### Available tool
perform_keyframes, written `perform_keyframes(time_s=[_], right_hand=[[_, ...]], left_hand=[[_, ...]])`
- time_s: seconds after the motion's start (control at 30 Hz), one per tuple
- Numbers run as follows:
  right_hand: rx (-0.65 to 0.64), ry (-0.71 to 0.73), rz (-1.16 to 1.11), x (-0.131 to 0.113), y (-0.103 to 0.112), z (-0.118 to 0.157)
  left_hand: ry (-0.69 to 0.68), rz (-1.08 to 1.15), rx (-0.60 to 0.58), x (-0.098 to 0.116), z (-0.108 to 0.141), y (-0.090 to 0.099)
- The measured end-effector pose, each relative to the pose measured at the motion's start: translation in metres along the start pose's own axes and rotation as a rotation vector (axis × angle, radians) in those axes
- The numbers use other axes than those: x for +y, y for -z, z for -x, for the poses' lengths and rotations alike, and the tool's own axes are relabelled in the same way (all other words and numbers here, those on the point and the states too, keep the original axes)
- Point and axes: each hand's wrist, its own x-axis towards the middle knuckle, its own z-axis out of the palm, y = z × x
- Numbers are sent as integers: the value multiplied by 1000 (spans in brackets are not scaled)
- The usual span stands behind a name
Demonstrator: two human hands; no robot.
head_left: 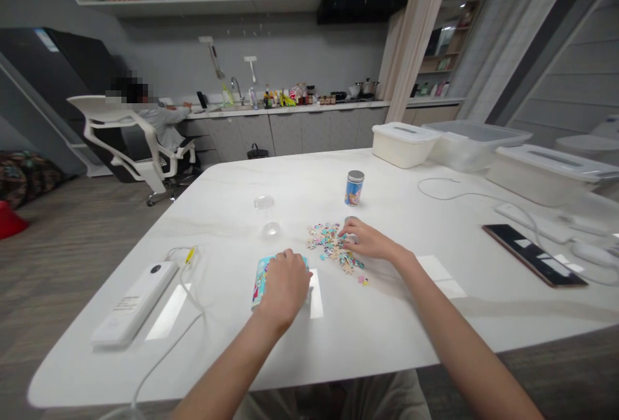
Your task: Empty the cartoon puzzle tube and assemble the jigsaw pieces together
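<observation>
My left hand [289, 283] rests on a light-blue, colourfully printed flat piece [261, 279], which looks like a partly assembled jigsaw puzzle. Its fingers are curled down, and whatever lies under them is hidden. To the right, my right hand [368, 239] reaches over a heap of small loose jigsaw pieces [333, 244]. Its fingers are bent with a gap between thumb and forefinger. Something small with a greyish rim [351, 219] shows just behind that hand, mostly covered. A few pink and yellow pieces [362, 280] lie apart nearer me.
A blue printed can [354, 189] with a metal lid stands behind the heap. Two clear plastic pieces [271, 229] sit left of it. A white device [135, 304] with a cable lies left, a dark tablet [532, 255] right. Lidded bins [405, 145] line the far right. A person [162, 123] sits beyond.
</observation>
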Motion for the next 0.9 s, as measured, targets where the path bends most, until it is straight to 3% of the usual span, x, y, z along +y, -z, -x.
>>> perform_keyframes(time_s=[0.1, 0.17, 0.27, 0.37, 0.47, 0.63, 0.77, 0.9], right_hand=[[-131, -75, 4, -7, 7, 4], [-183, -93, -28, -10, 7, 6], [-186, -86, -74, -11, 0, 4], [-149, -67, -80, -12, -8, 1], [-138, -25, -74, -14, -12, -1], [-99, 4, -38, -17, -9, -1], [-60, 34, -25, -20, -8, 0], [-139, 47, -52, -24, -9, 0]], left_hand=[[25, 5, -10, -3, -7, -20], [31, 27, 62, -7, -9, -37], [-7, 84, 233, -12, -12, -56], [-96, 160, 324, -12, -14, -59], [-218, 245, 305, -8, -14, -47], [-256, 267, 296, -1, -11, -32], [-164, 215, 261, 1, -7, -41], [-70, 183, 66, 0, -4, -55]])
